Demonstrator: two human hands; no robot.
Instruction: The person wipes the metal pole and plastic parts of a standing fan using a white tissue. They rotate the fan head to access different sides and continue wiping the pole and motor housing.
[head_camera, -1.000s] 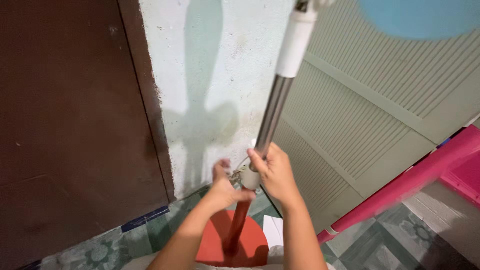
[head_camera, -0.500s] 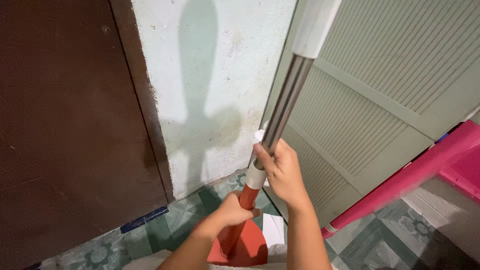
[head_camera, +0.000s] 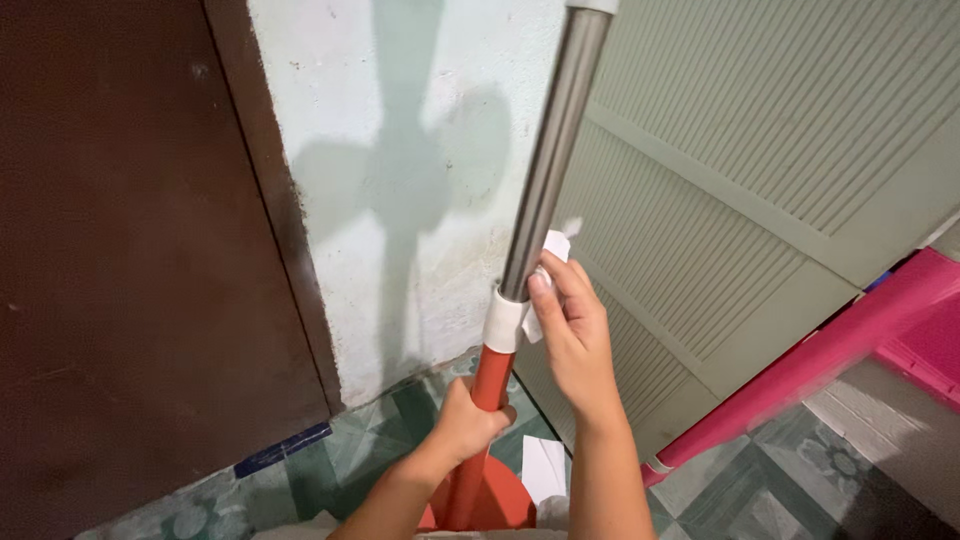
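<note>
I see the stand pole (head_camera: 545, 160) upright before the wall (head_camera: 420, 150), its red base (head_camera: 490, 500) on the tiled floor (head_camera: 340, 455). My left hand (head_camera: 468, 422) grips the red lower tube (head_camera: 490, 385); my right hand (head_camera: 570, 330) presses a white tissue (head_camera: 553, 248) against the metal just above the collar (head_camera: 503, 322). I judge the wiping partly done, with the upper pole left.

A home: patterned floor tiles (head_camera: 360, 450), brown door (head_camera: 130, 250), louvred cabinet (head_camera: 760, 150).

A left hand (head_camera: 468, 420) grips the red lower tube (head_camera: 487, 385) of a stand, while the right hand (head_camera: 572, 335), just above it, presses a white tissue (head_camera: 552, 262) against the steel pole (head_camera: 545, 160) at its white collar (head_camera: 503, 322).
</note>
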